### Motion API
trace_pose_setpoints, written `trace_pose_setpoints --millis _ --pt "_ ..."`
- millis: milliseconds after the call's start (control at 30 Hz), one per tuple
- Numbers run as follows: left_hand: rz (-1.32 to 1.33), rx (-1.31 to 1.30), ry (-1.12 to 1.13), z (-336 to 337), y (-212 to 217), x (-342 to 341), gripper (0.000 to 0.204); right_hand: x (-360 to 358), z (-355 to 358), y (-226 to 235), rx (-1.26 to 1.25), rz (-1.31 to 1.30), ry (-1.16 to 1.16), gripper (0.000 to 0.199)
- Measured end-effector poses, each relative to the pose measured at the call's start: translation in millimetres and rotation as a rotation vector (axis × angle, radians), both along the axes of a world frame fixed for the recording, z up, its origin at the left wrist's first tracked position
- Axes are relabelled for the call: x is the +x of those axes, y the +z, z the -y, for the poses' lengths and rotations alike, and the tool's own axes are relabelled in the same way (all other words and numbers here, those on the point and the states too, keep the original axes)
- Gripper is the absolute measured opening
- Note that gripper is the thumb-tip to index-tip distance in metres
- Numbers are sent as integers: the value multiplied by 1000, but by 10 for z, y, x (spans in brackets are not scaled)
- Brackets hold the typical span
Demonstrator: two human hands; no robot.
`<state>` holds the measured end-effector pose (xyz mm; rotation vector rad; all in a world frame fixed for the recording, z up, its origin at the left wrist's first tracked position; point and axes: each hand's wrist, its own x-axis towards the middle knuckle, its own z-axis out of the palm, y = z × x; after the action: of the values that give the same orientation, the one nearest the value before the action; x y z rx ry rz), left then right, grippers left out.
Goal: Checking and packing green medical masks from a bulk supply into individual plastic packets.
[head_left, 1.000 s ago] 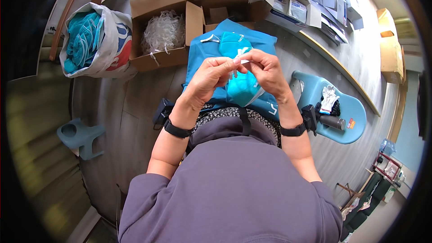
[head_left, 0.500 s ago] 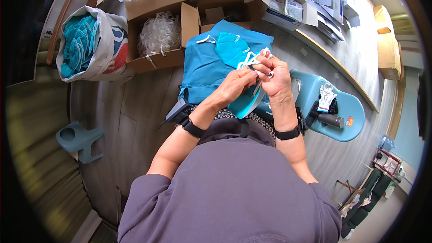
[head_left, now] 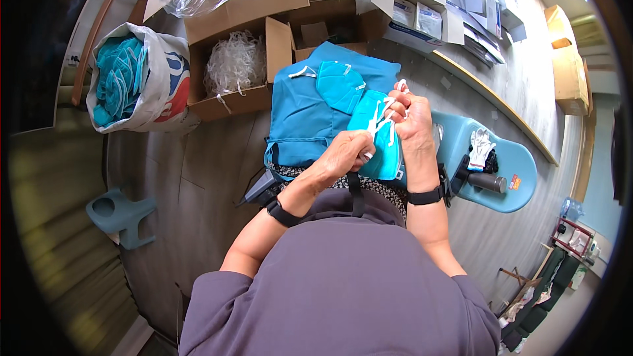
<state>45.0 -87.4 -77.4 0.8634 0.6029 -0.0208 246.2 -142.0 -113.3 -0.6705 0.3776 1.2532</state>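
A turquoise face mask with white elastic straps lies across my lap between my hands. My left hand is closed at its left side, a bit of white strap showing at the fingers. Higher up and to the right, my right hand is closed on white straps, loops of them sticking out between the fingers. A second turquoise mask rests just beyond, on the blue cloth spread over my lap. Its white strap trails to the left.
A white bag full of turquoise masks stands at the left. Beyond my lap, a cardboard box holds tangled white straps. On the blue stool at my right are white gloves and a dark bottle. A small grey-blue stool stands left.
My hands have moved apart, the left one down toward me. The mask between them has turned, its turquoise face now showing, and the straps are spread out more.
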Motion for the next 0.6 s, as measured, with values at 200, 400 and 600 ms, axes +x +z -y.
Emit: trace_pose_setpoints --millis 200,400,600 --pt "2 -67 62 103 85 -97 30 210 -20 -85 -88 23 -70 13" --pt "-27 -103 17 144 172 -248 30 384 53 -159 -109 10 -139 17" --pt "-118 -165 -35 221 219 -483 28 724 146 -295 -408 231 -404 14"
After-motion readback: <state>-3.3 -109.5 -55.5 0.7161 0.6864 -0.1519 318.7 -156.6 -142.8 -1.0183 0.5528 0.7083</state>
